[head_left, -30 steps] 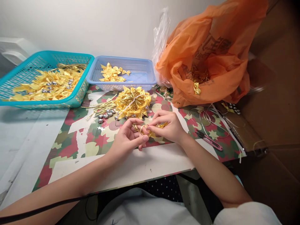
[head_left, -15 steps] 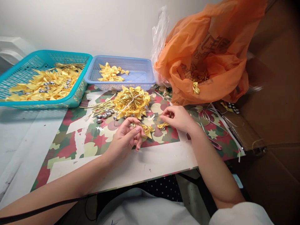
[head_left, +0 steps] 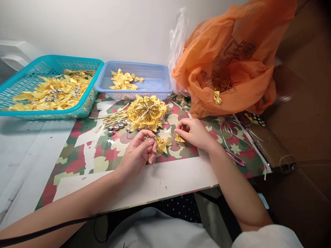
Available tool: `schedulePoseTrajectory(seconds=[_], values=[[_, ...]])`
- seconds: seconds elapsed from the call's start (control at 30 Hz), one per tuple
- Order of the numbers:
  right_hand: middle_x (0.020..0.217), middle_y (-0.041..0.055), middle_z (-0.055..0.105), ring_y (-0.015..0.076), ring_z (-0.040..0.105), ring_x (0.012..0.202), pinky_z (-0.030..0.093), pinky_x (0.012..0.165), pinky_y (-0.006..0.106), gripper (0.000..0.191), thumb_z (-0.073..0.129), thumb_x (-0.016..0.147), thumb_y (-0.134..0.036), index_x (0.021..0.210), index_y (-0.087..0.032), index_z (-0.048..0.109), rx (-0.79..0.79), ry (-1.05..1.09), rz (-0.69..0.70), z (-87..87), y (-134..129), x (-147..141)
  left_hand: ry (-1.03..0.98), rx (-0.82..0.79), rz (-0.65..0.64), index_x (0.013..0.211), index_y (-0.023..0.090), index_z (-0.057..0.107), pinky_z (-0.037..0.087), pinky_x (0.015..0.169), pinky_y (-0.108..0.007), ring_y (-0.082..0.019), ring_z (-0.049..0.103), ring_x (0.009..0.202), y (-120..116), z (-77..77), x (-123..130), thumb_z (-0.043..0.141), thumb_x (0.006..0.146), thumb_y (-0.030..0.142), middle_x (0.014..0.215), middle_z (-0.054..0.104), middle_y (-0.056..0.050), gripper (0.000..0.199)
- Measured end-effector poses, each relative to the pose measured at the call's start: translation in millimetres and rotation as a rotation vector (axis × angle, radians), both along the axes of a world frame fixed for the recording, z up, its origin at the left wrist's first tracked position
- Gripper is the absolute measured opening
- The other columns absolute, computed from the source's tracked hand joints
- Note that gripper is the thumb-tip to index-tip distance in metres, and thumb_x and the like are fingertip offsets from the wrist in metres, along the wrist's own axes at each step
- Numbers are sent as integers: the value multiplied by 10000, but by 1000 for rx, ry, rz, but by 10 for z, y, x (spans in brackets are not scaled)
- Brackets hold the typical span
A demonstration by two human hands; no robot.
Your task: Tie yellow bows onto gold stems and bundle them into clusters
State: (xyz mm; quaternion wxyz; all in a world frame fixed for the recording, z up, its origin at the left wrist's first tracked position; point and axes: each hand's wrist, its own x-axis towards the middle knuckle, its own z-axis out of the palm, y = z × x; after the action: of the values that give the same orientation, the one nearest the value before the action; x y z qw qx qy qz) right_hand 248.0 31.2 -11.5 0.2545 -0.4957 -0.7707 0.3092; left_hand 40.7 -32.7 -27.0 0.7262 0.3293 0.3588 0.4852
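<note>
My left hand (head_left: 141, 148) is closed, palm turned up, with a bit of gold cord (head_left: 148, 138) between its curled fingers. Beside those fingertips lies a yellow ribbon bow (head_left: 162, 145), touching the table covering. In a pinch, my right hand (head_left: 195, 133) has thumb and forefinger at a thin gold cord (head_left: 170, 131), and a second yellow bow (head_left: 179, 138) sits right under the fingertips. Just beyond both hands rests a round bundle of yellow bows (head_left: 147, 113) with gold cords gathered at its middle and a pale band across it.
Left of the bundle are loose gold cords (head_left: 113, 117) and several silver bells (head_left: 117, 126). Behind stand a teal basket (head_left: 89, 100) and a blue basket (head_left: 134, 93), both with yellow bows. An orange plastic bag (head_left: 232, 72), pink snips (head_left: 236, 158) and white string (head_left: 226, 132) are right.
My right hand has moved slightly left and down, closer to the small bow. My left hand has barely shifted. The whole view has drifted a little.
</note>
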Motion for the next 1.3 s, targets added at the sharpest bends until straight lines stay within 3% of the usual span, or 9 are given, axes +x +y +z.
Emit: schedulePoseTrajectory(seconds=[0.23,0.37,0.57,0.7,0.8,1.13,1.3], values=[[674,-6,622,110,523,618,394,590,245,102,634,765,-184,666,-165,618,91,112,-34,1,-36,-53,5,-3,3,876,220,502,384,377,-143,-43,457,366,3,-14,-17,641,818,222,584,561,86,151],[635,-16,615,102,490,592,382,579,249,134,657,747,-194,625,-172,608,129,177,-50,-22,-74,-102,125,57,5,884,212,519,397,381,-144,-39,459,380,-2,-65,-16,665,829,248,570,524,96,160],[695,12,661,117,542,632,414,567,248,142,685,743,-249,635,-172,633,-33,351,-32,-28,-148,-227,353,175,-79,846,181,523,438,415,-176,-37,499,419,-31,-74,22,737,799,368,674,539,74,287],[655,7,632,114,533,583,420,513,244,169,707,731,-302,648,-170,641,-204,448,4,-22,-174,-266,410,229,-95,761,174,503,416,465,-176,-43,473,420,-51,-60,38,603,900,431,539,495,78,308],[635,-2,614,104,510,550,411,484,238,194,724,721,-338,659,-169,650,-286,493,15,-31,-167,-265,389,222,-82,705,176,476,404,447,-178,-49,469,430,-61,-67,40,571,917,418,555,495,66,337],[655,-4,620,107,513,593,443,565,254,302,742,712,-462,695,-170,667,-318,527,49,-56,-132,-247,361,205,-57,723,188,468,403,429,-188,-63,459,424,-62,-78,29,574,913,397,557,489,68,303],[743,8,634,126,560,701,470,700,291,264,675,810,-432,731,-183,638,-196,519,163,-42,-132,-238,368,269,-31,757,185,497,405,465,-191,-60,458,427,-85,-49,28,593,907,378,530,477,74,263]])
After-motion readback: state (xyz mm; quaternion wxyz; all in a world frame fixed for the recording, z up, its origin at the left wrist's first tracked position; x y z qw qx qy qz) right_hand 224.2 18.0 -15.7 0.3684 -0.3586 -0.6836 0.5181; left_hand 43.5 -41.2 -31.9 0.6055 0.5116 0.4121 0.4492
